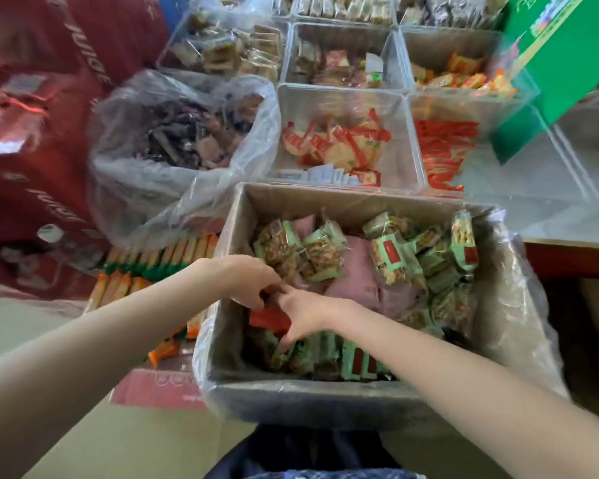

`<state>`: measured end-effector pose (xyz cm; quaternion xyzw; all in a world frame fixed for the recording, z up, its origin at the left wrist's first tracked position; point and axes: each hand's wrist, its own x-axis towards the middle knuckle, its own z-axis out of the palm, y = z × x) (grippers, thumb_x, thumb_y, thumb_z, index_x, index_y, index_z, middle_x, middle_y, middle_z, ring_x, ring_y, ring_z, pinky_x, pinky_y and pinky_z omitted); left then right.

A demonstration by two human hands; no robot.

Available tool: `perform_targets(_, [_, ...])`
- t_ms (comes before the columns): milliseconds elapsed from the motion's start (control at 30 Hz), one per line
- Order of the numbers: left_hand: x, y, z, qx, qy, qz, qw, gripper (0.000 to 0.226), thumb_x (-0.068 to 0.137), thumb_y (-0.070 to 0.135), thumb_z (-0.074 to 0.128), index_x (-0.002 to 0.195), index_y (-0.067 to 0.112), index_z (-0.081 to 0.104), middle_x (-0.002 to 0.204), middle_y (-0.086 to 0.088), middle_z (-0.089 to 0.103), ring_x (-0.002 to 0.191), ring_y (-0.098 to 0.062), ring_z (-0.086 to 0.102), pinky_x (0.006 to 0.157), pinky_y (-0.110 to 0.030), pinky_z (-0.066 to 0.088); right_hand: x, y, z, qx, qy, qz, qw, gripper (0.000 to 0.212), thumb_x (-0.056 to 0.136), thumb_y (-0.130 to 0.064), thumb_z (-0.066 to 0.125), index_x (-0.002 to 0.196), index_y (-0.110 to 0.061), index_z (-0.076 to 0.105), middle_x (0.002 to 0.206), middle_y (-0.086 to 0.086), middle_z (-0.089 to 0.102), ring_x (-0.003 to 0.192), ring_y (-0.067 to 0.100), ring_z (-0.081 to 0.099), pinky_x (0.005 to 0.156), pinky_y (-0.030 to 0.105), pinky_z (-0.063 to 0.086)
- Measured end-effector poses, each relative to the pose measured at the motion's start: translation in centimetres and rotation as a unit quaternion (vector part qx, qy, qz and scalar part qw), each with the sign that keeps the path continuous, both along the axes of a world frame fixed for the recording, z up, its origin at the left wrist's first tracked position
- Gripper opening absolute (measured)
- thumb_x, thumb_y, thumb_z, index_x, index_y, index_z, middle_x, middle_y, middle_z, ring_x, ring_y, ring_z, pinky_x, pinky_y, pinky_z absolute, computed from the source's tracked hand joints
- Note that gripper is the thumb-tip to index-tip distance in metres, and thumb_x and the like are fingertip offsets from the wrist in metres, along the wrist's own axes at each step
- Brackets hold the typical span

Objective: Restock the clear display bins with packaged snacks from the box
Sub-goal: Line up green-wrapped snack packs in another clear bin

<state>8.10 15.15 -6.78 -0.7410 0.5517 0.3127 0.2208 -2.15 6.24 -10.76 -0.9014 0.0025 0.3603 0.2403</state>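
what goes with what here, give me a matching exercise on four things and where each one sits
1. left hand
2. plastic bag of dark snacks
3. green carton
4. orange stick packs

a. upper right corner
b. left of the clear bins
c. inside the box, among the green packs
d. left of the box, low down

Pairs: 1-c, 2-b, 3-a, 4-d

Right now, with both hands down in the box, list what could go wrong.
1. The left hand and right hand crowd one spot in the box; whatever they grip may slip and drop back.
2. Loose green packets are heaped unevenly, so digging could tumble them.
3. The plastic liner hangs over the rim and could snag a wrist.
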Motion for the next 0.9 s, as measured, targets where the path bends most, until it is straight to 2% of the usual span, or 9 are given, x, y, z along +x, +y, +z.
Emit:
perform_targets(133, [-0.3, -0.2, -1.3, 0.094, -0.039, -0.008, 0.995, 0.066, 0.084, 0.043, 0.06, 0.142, 0.031, 0.031, 0.135, -0.01, 0.044, 0.124, -0.032, 0.041, 0.101, -0.044, 0.04, -2.3, 1.5, -0.9, 0.006, -0.028, 0.028, 0.999, 0.04, 0.084, -0.006, 0.057, 0.123, 0.0, 0.049, 0.102, 0.018, 0.062, 0.092, 0.032, 0.061, 0.075, 0.035, 0.047])
perform_targets(233, [-0.7, -0.4, -1.6, 0.131, -0.057, -0.005, 0.99, 0.073, 0.081, 0.049, 0.062, 0.144, 0.033, 0.029, 0.139, -0.009, 0.037, 0.128, -0.033, 0.034, 0.103, -0.046, 0.038, -2.5, -0.4, 0.6, -0.073, -0.039, 0.028, 0.996, 0.027, 0.084, -0.003, 0.051, 0.109, -0.002, 0.061, 0.099, 0.016, 0.063, 0.089, 0.031, 0.061, 0.069, 0.034, 0.048])
perform_targets(333, [-0.8, -0.7, -2.1, 0.143, -0.064, -0.013, 0.988, 0.073, 0.077, 0.054, 0.065, 0.14, 0.032, 0.035, 0.136, -0.007, 0.042, 0.127, -0.033, 0.037, 0.1, -0.043, 0.039, -2.5, -4.7, 1.8, -0.096, 0.01, -0.033, 0.995, 0.007, 0.086, -0.012, 0.057, 0.085, -0.006, 0.059, 0.082, 0.008, 0.058, 0.074, 0.025, 0.056, 0.058, 0.028, 0.042])
perform_targets(400, [-0.6, -0.8, -2.4, 0.093, -0.057, -0.03, 0.994, 0.065, 0.078, 0.05, 0.066, 0.134, 0.029, 0.043, 0.129, -0.004, 0.05, 0.121, -0.03, 0.044, 0.098, -0.043, 0.042, -2.8, -6.9, 2.8, -0.095, 0.041, -0.069, 0.992, 0.022, 0.086, -0.026, 0.063, 0.075, -0.011, 0.052, 0.076, 0.0, 0.055, 0.069, 0.019, 0.053, 0.056, 0.025, 0.04])
perform_targets(500, [-1.0, -1.1, -2.6, -0.027, -0.025, -0.07, 0.997, 0.06, 0.082, 0.039, 0.064, 0.135, 0.021, 0.042, 0.128, -0.003, 0.051, 0.118, -0.025, 0.047, 0.095, -0.037, 0.044, -3.5, -7.8, 3.3, -0.118, 0.062, -0.076, 0.988, 0.026, 0.085, -0.03, 0.066, 0.093, -0.008, 0.056, 0.079, 0.0, 0.053, 0.071, 0.019, 0.053, 0.052, 0.022, 0.039])
perform_targets(567, [-1.4, -1.3, -2.7, -0.051, 0.008, -0.076, 0.996, 0.06, 0.084, 0.031, 0.063, 0.138, 0.02, 0.039, 0.129, -0.003, 0.051, 0.119, -0.024, 0.048, 0.095, -0.035, 0.045, -3.6, -7.8, 2.9, -0.12, 0.062, -0.083, 0.987, 0.03, 0.084, -0.034, 0.066, 0.087, -0.009, 0.05, 0.073, -0.003, 0.049, 0.067, 0.018, 0.051, 0.054, 0.023, 0.039])
perform_targets(700, [-1.0, -2.3, -2.3, -0.184, 0.075, 0.0, 0.98, 0.035, 0.089, 0.018, 0.052, 0.124, 0.015, 0.054, 0.112, -0.001, 0.064, 0.103, -0.02, 0.061, 0.082, -0.028, 0.048, -3.6, -8.0, 2.5, -0.121, 0.063, -0.103, 0.985, 0.025, 0.088, -0.027, 0.06, 0.076, -0.007, 0.051, 0.071, 0.0, 0.052, 0.057, 0.016, 0.048, 0.051, 0.025, 0.04])
perform_targets(800, [-0.6, -4.0, -1.7, -0.313, 0.023, 0.012, 0.949, 0.042, 0.088, 0.009, 0.047, 0.13, 0.015, 0.05, 0.123, -0.003, 0.055, 0.116, -0.022, 0.052, 0.09, -0.03, 0.043, -3.6, -8.7, 2.8, -0.109, -0.076, -0.181, 0.974, 0.02, 0.091, -0.015, 0.053, 0.101, -0.002, 0.063, 0.098, 0.01, 0.064, 0.087, 0.024, 0.062, 0.073, 0.032, 0.051])
perform_targets(900, [-0.1, -5.7, -1.9, -0.283, -0.084, -0.019, 0.955, 0.057, 0.088, 0.012, 0.048, 0.142, 0.021, 0.031, 0.147, 0.0, 0.032, 0.134, -0.023, 0.03, 0.107, -0.037, 0.031, -2.7, -9.1, 2.8, -0.136, -0.22, -0.259, 0.931, 0.021, 0.091, -0.013, 0.049, 0.108, -0.004, 0.058, 0.107, 0.011, 0.058, 0.1, 0.027, 0.056, 0.077, 0.032, 0.045])
